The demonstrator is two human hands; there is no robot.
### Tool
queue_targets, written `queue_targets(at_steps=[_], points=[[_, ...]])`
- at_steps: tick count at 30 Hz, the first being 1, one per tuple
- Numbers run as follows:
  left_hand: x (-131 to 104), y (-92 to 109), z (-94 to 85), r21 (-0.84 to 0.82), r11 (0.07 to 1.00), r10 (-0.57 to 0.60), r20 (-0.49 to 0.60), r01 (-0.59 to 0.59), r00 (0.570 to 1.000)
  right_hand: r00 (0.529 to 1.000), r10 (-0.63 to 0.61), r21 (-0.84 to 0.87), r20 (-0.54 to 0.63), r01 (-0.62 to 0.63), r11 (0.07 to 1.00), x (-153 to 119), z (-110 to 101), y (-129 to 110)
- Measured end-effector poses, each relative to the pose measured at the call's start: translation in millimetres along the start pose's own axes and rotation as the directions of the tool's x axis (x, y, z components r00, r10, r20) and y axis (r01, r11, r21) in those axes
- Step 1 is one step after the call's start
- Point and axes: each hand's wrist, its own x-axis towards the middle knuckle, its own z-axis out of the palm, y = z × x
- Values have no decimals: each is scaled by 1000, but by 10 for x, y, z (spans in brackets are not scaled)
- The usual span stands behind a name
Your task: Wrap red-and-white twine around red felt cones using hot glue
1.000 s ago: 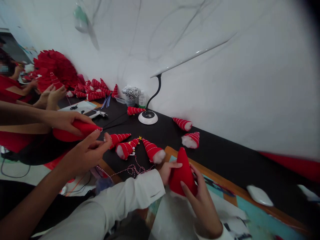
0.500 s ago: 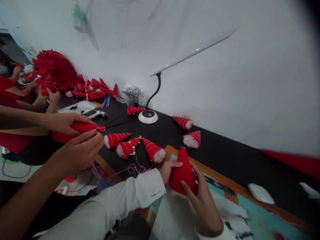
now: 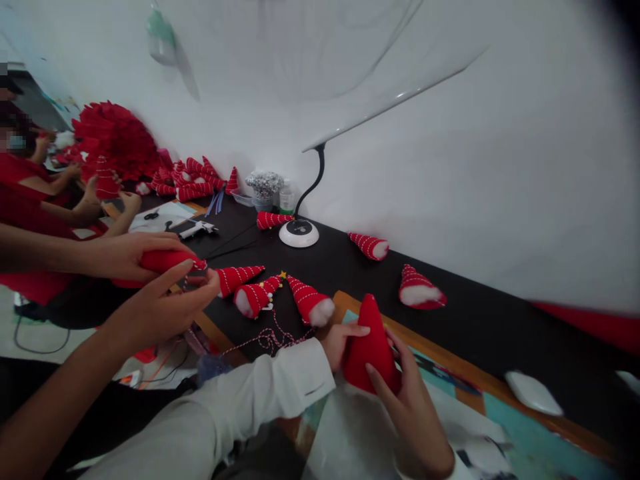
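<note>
A plain red felt cone [image 3: 367,350] stands tip up between my two hands, low in the middle of the head view. My left hand [image 3: 340,343] grips its left side, the index finger stretched across the felt. On the other side my right hand [image 3: 407,400] holds the cone with the thumb in front and the fingers behind. Just beyond lie several stuffed red cones wound with red-and-white cord; one cone [image 3: 307,299] shows white stuffing at its base. A loose coil of twisted cord [image 3: 273,340] lies by my left sleeve.
At left, a co-worker's hands [image 3: 165,293] work cord at another red cone's tip. A lamp [image 3: 299,233] stands against the wall. Behind are a glue gun [image 3: 199,229], a pile of wound cones [image 3: 195,180] and a red felt heap [image 3: 115,140]. A white object [image 3: 534,393] lies at right.
A cord-wound cone on the black table has rolled to the right and turned. The co-worker's near hand has spread its fingers at the cone's tip. My hands keep nearly the same hold.
</note>
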Motion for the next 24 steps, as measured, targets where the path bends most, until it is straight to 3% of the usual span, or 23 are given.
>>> queue_targets(at_steps=[3, 4, 5, 6, 7, 8, 9, 10, 11, 13, 15, 20, 24], points=[[45, -1, -28, 122, 992, -1, -36, 6, 999, 1000, 7, -12, 3, -7, 1000, 7, -3, -7], [66, -9, -37, 263, 965, 26, -30, -17, 999, 1000, 6, -13, 9, -6, 1000, 11, -4, -7], [88, -22, -44, 474, 877, 87, 1, -77, 996, 1000, 5, -13, 13, -4, 1000, 14, -4, -5], [109, -38, -49, 730, 665, 185, 46, -160, 982, 1000, 4, -12, 16, -4, 1000, 17, -5, -2], [130, -57, -51, 928, 292, 306, 139, -231, 942, 1000, 6, -12, 17, -6, 1000, 19, -5, 1], [150, -75, -52, 953, -180, 395, 297, -244, 869, 1000, 10, -12, 15, -10, 1000, 19, -5, 4], [167, -91, -53, 783, -593, 400, 488, -187, 776, 1000, 14, -11, 13, -14, 1000, 18, -6, 5], [181, -102, -55, 518, -848, 313, 656, -108, 687, 1000, 18, -12, 11, -18, 1000, 15, -7, 5], [192, -107, -60, 267, -962, 177, 768, -57, 615, 1000, 21, -12, 10, -21, 1000, 12, -8, 3], [207, -98, -79, -34, -996, -72, 853, -82, 517, 1000, 23, -16, 7, -22, 1000, 5, -10, -8], [215, -78, -113, -153, -985, -173, 857, -81, 485, 1000, 20, -22, 7, -19, 1000, 0, -12, -19], [235, -71, -214, -314, -933, -193, 848, 174, 493, 1000, 4, -10, -3, -4, 1000, -1, -12, -4], [244, -117, -265, -442, -862, -246, 794, 250, 555, 1000, 14, 12, 10, -14, 1000, 1, -12, 24]])
